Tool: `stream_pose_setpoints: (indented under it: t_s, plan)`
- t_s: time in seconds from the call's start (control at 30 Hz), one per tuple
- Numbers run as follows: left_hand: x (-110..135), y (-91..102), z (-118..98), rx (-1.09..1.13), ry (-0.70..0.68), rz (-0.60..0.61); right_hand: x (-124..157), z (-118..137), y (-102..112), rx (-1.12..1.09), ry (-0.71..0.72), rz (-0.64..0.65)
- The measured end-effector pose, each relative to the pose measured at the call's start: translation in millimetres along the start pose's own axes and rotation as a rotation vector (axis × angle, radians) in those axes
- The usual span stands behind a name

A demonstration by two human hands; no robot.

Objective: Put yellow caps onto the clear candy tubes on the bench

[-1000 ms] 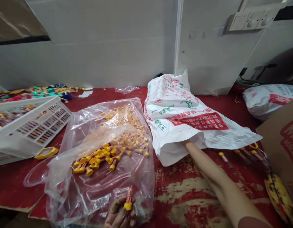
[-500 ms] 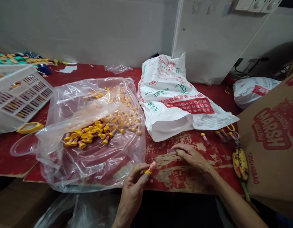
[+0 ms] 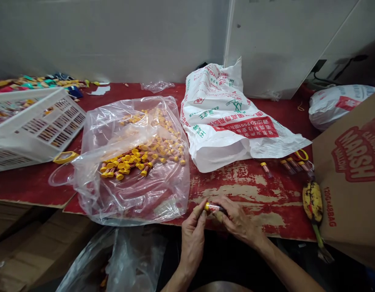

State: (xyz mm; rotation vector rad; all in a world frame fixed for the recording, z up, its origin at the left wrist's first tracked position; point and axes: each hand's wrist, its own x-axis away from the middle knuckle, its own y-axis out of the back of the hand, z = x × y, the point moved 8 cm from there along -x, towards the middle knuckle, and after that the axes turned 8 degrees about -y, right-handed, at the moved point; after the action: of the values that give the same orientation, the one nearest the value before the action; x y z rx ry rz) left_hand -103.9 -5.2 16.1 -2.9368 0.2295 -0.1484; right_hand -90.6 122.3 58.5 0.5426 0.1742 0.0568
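My left hand and my right hand meet at the near edge of the red table. Together they pinch a small tube with a yellow cap, held sideways between the fingertips. Just left of them lies a clear plastic bag holding several yellow-capped tubes. Behind the hands lies a white printed plastic bag with its mouth facing me.
A white slotted basket stands at the left, a yellow ring-shaped piece beside it. A few loose tubes and a spotted banana lie at the right by a cardboard box. Another white bag sits far right.
My right hand came out of the white bag and drew back to the table's edge. My left hand brought its yellow-capped piece over, and both hands now hold one tube together.
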Motion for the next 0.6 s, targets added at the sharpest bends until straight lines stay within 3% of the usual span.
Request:
stream_pose_setpoints:
  t_s: [0.17,0.27,0.33,0.4,0.5,0.53,0.6]
  plan:
    - [3.1,-7.7,6.4,-0.014,-0.007,0.004,10.5,-5.2,-11.5,0.059,-0.017,-0.216]
    - [-2.0,-16.6,-6.3,-0.071,-0.052,0.131,6.9,-13.0,-7.2,0.109,-0.019,-0.223]
    - [-10.2,-7.2,-22.5,-0.159,-0.144,0.108,0.7,-24.9,7.3,0.22,-0.007,-0.231]
    - [-22.5,24.8,-43.5,-0.268,-0.28,-0.093,-5.5,-45.0,34.7,0.414,-0.005,-0.311]
    - [-43.1,91.0,-71.7,-0.512,-0.444,-0.475,-11.0,-88.8,85.6,0.757,-0.097,-0.485]
    - [-53.6,109.2,-78.1,-0.624,-0.467,-0.545,-11.6,-102.9,100.4,0.856,-0.141,-0.529]
    - [-83.2,134.3,-84.5,-0.833,-0.467,-0.57,-11.4,-123.9,122.4,1.027,-0.234,-0.583]
